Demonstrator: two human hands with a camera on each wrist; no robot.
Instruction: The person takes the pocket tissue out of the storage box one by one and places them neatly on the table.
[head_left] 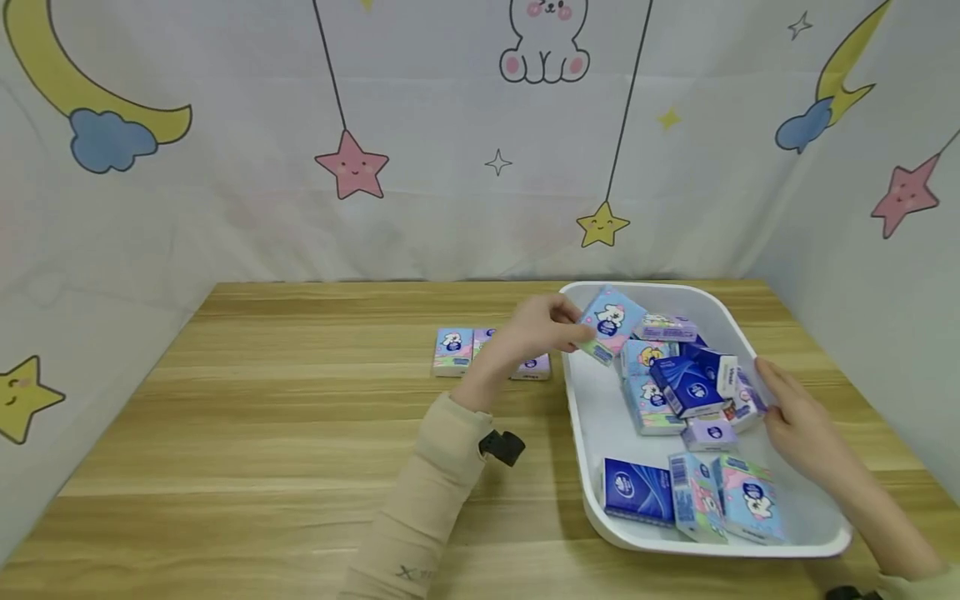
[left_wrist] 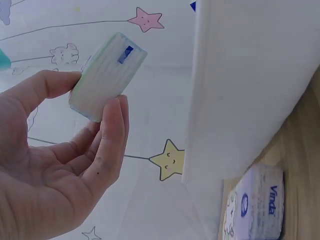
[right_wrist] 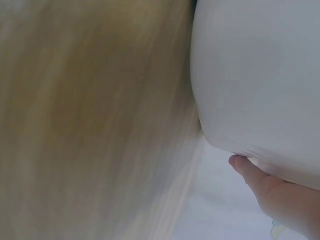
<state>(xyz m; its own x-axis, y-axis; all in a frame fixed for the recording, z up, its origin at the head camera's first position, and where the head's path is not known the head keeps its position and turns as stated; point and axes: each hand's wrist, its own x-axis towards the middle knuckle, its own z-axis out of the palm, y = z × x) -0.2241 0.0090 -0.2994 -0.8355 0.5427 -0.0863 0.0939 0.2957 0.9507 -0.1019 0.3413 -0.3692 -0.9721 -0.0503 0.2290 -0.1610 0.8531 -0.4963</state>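
Note:
My left hand [head_left: 542,327] pinches a light blue tissue pack [head_left: 613,321] with a white cartoon animal on it, above the left rim of a white plastic bin [head_left: 576,417]. In the left wrist view, thumb and fingers hold the pack [left_wrist: 107,77] by its edges, its pale side facing the camera. My right hand [head_left: 806,425] grips the bin's right rim; the right wrist view has a finger [right_wrist: 250,172] against the outer wall. Inside the bin lie several tissue packs, among them a dark blue pack [head_left: 690,385], a small purple pack [head_left: 710,434] and a light blue pack [head_left: 748,498].
Left of the bin, a short row of tissue packs stands on the wooden table [head_left: 300,417]: a light blue pack [head_left: 453,352] at the left end and a purple pack [head_left: 532,367] nearest the bin. A white printed curtain [head_left: 450,225] hangs behind and along the sides.

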